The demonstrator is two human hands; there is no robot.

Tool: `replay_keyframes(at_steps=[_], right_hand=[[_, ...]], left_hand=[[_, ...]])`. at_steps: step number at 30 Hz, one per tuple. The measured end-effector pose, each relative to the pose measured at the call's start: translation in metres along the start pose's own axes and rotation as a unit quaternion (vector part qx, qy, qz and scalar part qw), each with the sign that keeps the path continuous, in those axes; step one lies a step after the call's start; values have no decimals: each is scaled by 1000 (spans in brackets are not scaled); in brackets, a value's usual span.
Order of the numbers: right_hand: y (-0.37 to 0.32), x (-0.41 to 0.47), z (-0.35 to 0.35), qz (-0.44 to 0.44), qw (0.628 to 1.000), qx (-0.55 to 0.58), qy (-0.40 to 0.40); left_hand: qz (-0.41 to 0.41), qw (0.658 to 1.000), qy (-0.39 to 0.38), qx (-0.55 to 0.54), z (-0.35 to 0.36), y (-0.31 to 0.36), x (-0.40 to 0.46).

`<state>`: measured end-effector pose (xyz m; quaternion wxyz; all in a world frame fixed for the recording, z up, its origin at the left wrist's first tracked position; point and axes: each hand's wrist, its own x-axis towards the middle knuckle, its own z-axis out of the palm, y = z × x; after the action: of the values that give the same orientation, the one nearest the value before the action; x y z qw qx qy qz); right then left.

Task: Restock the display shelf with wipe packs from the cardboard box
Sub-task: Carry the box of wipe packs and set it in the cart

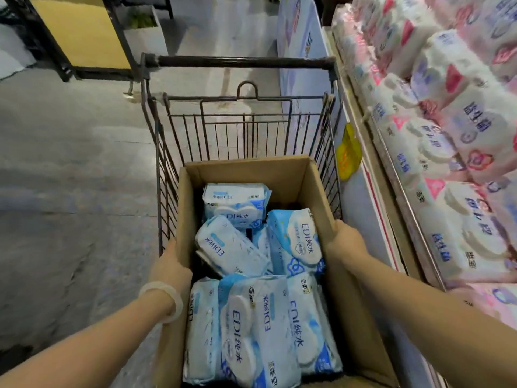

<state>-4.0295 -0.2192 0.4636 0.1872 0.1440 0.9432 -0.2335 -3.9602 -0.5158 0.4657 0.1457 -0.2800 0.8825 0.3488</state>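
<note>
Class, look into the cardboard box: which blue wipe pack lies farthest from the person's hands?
The wipe pack at the far end of the cardboard box, alone against the far wall. The other packs all lie nearer, between the left hand and right hand.

One cardboard box (321, 197) is sitting in one wire cart (240, 116). Seven blue wipe packs (293, 242) are showing inside the box, perhaps more hiding beneath: three at the near end, four farther in. Two hands, left hand (170, 264) and right hand (345, 242), are showing. One yellow tag (348, 152) is hanging at the right. The pink packs (461, 152) on the shelf are lying too many and too blurred to count.
</note>
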Motion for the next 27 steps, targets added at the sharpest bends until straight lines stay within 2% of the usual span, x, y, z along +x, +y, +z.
replay_keyframes(at_steps=[7, 12, 19, 23, 25, 27], right_hand=[[11, 33, 28, 22, 999, -4, -32], [8, 56, 35, 19, 1000, 0, -13], [19, 85, 66, 62, 998, -20, -8], [12, 95, 79, 80, 995, -31, -48], [1, 96, 87, 80, 993, -44, -81], [-10, 89, 97, 55, 995, -63, -63]], left_hand=[[-44, 999, -7, 27, 18, -2, 24], [-35, 999, 0, 31, 25, -1, 49], [-54, 997, -11, 45, 59, -7, 83], [-98, 992, -40, 74, 83, -18, 92], [-136, 988, -45, 53, 90, -29, 97], [-166, 985, -44, 26, 93, -32, 97]])
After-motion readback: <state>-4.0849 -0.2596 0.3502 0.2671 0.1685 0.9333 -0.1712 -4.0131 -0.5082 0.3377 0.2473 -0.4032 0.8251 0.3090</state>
